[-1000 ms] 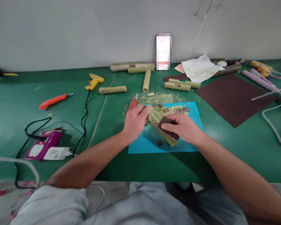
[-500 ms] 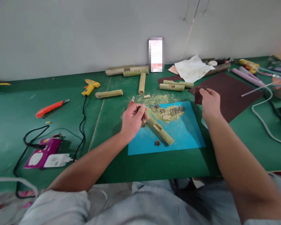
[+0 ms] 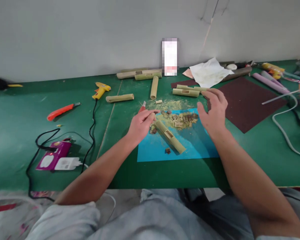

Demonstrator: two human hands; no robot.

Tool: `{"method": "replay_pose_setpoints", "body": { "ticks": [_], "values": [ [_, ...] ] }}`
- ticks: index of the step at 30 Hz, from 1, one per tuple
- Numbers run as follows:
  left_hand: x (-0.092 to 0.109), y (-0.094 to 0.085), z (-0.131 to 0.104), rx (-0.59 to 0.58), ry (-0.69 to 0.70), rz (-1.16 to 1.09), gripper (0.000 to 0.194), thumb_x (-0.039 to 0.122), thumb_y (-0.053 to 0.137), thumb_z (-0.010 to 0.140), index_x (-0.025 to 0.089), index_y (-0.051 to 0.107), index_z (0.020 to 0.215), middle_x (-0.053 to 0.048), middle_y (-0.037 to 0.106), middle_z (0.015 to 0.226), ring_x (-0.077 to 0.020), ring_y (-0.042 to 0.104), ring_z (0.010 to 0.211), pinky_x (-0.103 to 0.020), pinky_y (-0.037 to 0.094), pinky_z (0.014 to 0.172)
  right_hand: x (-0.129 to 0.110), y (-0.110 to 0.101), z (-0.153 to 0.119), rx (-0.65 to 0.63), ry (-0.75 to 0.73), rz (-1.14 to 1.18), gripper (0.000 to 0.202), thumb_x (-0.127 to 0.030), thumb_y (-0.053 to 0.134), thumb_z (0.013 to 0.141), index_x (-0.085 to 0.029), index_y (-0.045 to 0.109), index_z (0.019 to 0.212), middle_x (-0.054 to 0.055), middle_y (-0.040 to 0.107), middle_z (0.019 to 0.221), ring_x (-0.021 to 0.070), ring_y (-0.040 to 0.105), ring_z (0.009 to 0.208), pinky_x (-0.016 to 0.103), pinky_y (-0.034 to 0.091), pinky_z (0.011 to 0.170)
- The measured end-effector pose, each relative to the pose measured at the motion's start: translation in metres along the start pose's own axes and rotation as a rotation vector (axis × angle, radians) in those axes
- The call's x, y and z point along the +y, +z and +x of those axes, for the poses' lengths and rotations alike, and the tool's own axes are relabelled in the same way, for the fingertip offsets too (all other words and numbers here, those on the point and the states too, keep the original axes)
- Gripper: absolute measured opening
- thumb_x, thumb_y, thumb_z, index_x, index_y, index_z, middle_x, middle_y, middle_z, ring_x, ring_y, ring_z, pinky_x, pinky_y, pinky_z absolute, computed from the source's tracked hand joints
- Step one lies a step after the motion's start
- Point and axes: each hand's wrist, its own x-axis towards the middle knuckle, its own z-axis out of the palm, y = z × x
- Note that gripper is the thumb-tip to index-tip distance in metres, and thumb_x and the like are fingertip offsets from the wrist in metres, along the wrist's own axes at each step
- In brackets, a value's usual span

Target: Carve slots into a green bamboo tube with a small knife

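My left hand [image 3: 141,126] is closed, thumb and fingers pressed together over the upper end of a notched bamboo tube [image 3: 173,140]. Whatever its fingertips hold is too small or hidden to make out. The tube lies slanted on a blue sheet [image 3: 150,155]. Just behind the left hand, a red-handled cutter [image 3: 142,106] shows its blade. My right hand [image 3: 213,111] hangs open above the right side of the blue sheet, fingers apart with nothing seen in them. Small brown pieces [image 3: 188,118] and pale shavings lie between the hands.
More bamboo tubes [image 3: 185,92] lie at the back, near a leaning phone [image 3: 170,56]. Dark brown sheet [image 3: 245,110] and white paper [image 3: 210,73] are at right. On the left are a yellow glue gun [image 3: 101,90], an orange utility knife [image 3: 62,111] and a purple power strip [image 3: 55,155] with cables.
My right hand has opened and moved slightly left; the small dark brown square is no longer seen in its fingers. My left hand's fingers have straightened somewhat. The view has shifted slightly.
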Motion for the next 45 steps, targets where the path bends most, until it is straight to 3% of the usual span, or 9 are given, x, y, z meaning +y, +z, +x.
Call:
{"method": "replay_pose_setpoints", "body": {
  "ticks": [3, 8, 16, 20, 26, 29, 37, 41, 45],
  "values": [
    [0.006, -0.005, 0.000, 0.017, 0.019, 0.097, 0.024, 0.034, 0.062, 0.092, 0.019, 0.080, 0.098, -0.003, 0.069, 0.080, -0.0120, 0.057, 0.068, -0.023, 0.048, 0.064, -0.015, -0.002, -0.004, 0.014, -0.080, 0.039, 0.032, -0.034, 0.054, 0.094, -0.025, 0.062, 0.124, 0.012, 0.066, 0.129, 0.0303, 0.056, 0.128, 0.052, 0.040, 0.109],
    [0.016, -0.007, -0.005, 0.080, -0.140, -0.103, 0.021, 0.032, 0.067, 0.088, 0.016, 0.077, 0.080, -0.001, 0.066, 0.063, -0.0097, 0.057, 0.055, -0.021, 0.049, 0.056, -0.021, 0.001, -0.010, -0.021, -0.077, 0.065, 0.029, -0.034, 0.054, 0.094, -0.026, 0.064, 0.120, 0.012, 0.066, 0.129, 0.0306, 0.057, 0.127, 0.051, 0.040, 0.109],
    [0.003, 0.010, 0.001, 0.158, -0.189, -0.238, 0.012, 0.027, 0.071, 0.084, 0.016, 0.066, 0.083, 0.002, 0.064, 0.058, -0.0072, 0.055, 0.047, -0.018, 0.045, 0.048, -0.020, 0.004, -0.016, -0.035, -0.137, 0.050, 0.026, -0.027, 0.058, 0.092, -0.026, 0.064, 0.118, 0.011, 0.067, 0.128, 0.0305, 0.060, 0.124, 0.052, 0.040, 0.108],
    [-0.007, 0.013, 0.002, 0.179, -0.098, -0.174, 0.014, 0.027, 0.070, 0.085, 0.018, 0.060, 0.083, 0.002, 0.066, 0.064, -0.0079, 0.057, 0.052, -0.018, 0.048, 0.053, -0.021, 0.003, -0.016, -0.024, -0.179, 0.030, 0.028, -0.024, 0.057, 0.091, -0.027, 0.064, 0.117, 0.010, 0.067, 0.126, 0.0295, 0.060, 0.122, 0.051, 0.041, 0.107],
    [-0.027, 0.003, -0.005, 0.162, 0.239, 0.206, 0.011, 0.028, 0.072, 0.087, 0.018, 0.069, 0.090, -0.003, 0.072, 0.084, -0.0122, 0.065, 0.069, -0.024, 0.054, 0.067, -0.024, 0.006, -0.021, -0.036, -0.211, 0.087, 0.029, -0.021, 0.058, 0.090, -0.028, 0.064, 0.117, 0.009, 0.068, 0.125, 0.0283, 0.062, 0.122, 0.050, 0.041, 0.107],
    [-0.030, -0.004, -0.008, 0.151, 0.342, 0.318, 0.010, 0.026, 0.072, 0.089, 0.018, 0.070, 0.094, -0.006, 0.074, 0.089, -0.0142, 0.068, 0.074, -0.025, 0.057, 0.070, -0.027, 0.008, -0.023, -0.019, -0.226, 0.114, 0.025, -0.023, 0.061, 0.091, -0.028, 0.064, 0.116, 0.008, 0.070, 0.123, 0.0278, 0.064, 0.120, 0.050, 0.043, 0.106],
    [-0.032, -0.005, -0.005, 0.020, 0.445, 0.378, 0.011, 0.024, 0.070, 0.093, 0.018, 0.073, 0.101, -0.009, 0.078, 0.099, -0.0192, 0.075, 0.095, -0.030, 0.061, 0.088, -0.040, 0.002, -0.025, -0.051, -0.281, 0.212, 0.028, -0.019, 0.061, 0.092, -0.026, 0.064, 0.119, 0.012, 0.070, 0.123, 0.0297, 0.065, 0.119, 0.049, 0.052, 0.098],
    [-0.030, -0.003, -0.005, -0.023, 0.437, 0.379, 0.012, 0.027, 0.067, 0.097, 0.019, 0.076, 0.099, -0.008, 0.079, 0.097, -0.0191, 0.076, 0.092, -0.032, 0.061, 0.091, -0.053, -0.004, -0.029, -0.163, -0.283, 0.325, 0.027, -0.020, 0.058, 0.095, -0.025, 0.065, 0.120, 0.011, 0.072, 0.113, 0.0257, 0.069, 0.107, 0.043, 0.058, 0.090],
    [-0.028, -0.003, -0.008, 0.010, 0.408, 0.383, 0.015, 0.029, 0.063, 0.098, 0.020, 0.075, 0.097, -0.007, 0.079, 0.096, -0.0176, 0.076, 0.091, -0.029, 0.060, 0.088, -0.062, -0.009, -0.032, -0.280, -0.254, 0.347, 0.024, -0.021, 0.055, 0.096, -0.026, 0.067, 0.116, 0.010, 0.074, 0.110, 0.0259, 0.071, 0.105, 0.045, 0.060, 0.089]
  ]
}}
